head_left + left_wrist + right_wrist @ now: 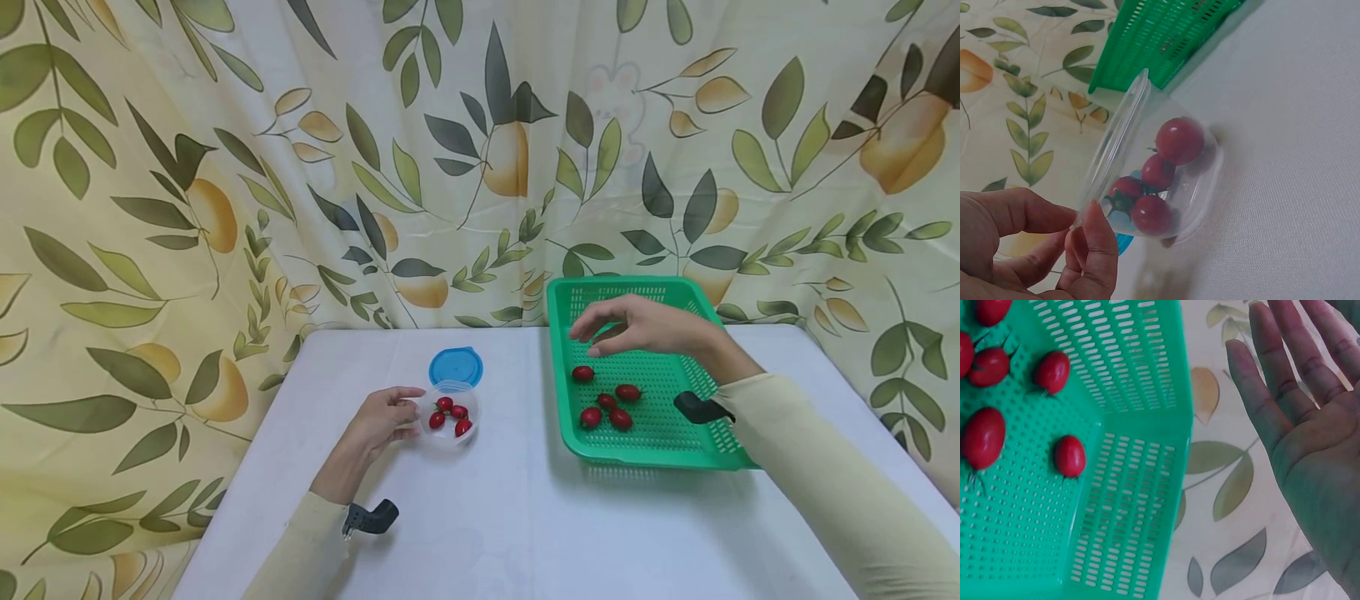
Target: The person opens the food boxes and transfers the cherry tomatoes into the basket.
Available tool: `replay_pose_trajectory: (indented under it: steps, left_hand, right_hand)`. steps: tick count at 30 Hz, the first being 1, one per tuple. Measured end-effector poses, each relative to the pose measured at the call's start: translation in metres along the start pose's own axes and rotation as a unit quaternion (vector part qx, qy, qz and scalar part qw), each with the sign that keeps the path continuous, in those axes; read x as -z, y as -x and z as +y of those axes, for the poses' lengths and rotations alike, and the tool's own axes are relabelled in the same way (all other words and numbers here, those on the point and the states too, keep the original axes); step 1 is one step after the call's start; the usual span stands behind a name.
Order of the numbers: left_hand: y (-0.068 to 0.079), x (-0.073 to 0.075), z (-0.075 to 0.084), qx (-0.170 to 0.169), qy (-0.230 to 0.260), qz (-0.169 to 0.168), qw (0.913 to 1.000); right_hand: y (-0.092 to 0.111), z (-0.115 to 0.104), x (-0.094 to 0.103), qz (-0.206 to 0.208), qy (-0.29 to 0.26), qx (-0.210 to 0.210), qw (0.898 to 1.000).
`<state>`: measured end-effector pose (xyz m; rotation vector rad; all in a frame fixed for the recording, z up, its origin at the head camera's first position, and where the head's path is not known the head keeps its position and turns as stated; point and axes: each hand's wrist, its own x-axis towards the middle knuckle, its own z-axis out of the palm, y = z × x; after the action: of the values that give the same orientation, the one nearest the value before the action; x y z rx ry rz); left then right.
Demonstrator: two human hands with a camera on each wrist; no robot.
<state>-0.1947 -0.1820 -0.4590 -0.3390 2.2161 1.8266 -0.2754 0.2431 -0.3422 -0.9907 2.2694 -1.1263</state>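
Observation:
My left hand (382, 421) pinches the side rim of a small clear plastic container (442, 440) at the left of the table. Several red cherry tomatoes (1180, 140) lie inside it, seen through the wall in the left wrist view. Over the green basket (660, 457), my right hand (637, 327) hovers with loosely bent fingers and nothing in them. The right wrist view shows its palm (1316, 444) beside the basket's slotted wall. More cherry tomatoes (620, 418) are spread on the basket floor, with one (582, 374) apart from the cluster, below the right fingertips.
A blue lid (456, 367) lies on the white table (495, 517) just behind the container. The basket stands at the back right, close to a curtain (465, 125) printed with leaves and fruit. Dark wrist-camera mounts (703, 407) stick out from both sleeves.

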Motion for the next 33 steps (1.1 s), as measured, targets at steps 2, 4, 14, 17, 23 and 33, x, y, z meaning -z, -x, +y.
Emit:
replay_pose_trajectory:
  steps: [2,4,14,17,23,33]
  left_hand:
    - [0.000,0.000,0.000,0.001,-0.001,0.000,1.0000]
    - [0.000,0.000,0.001,0.001,-0.001,0.000,1.0000]
    - [0.000,0.000,0.000,0.003,0.002,0.001,1.0000]
    - [0.000,0.000,0.001,0.005,0.003,0.001,1.0000]
    - [0.000,0.000,0.001,0.010,0.001,0.002,1.0000]
    - [0.001,0.000,0.003,0.009,0.002,0.002,1.0000]
  right_hand:
    - [-0.004,-0.003,-0.002,-0.008,-0.003,0.001,1.000]
    - [-0.008,-0.005,-0.004,-0.017,-0.005,0.003,1.000]
    - [-0.034,-0.024,-0.017,-0.049,-0.007,-0.009,0.999]
    - [-0.044,-0.029,-0.023,-0.058,-0.006,-0.006,0.998]
    - [-0.062,-0.040,-0.034,-0.073,0.010,0.009,0.997]
    - [-0.091,-0.053,-0.050,-0.112,0.022,0.010,0.993]
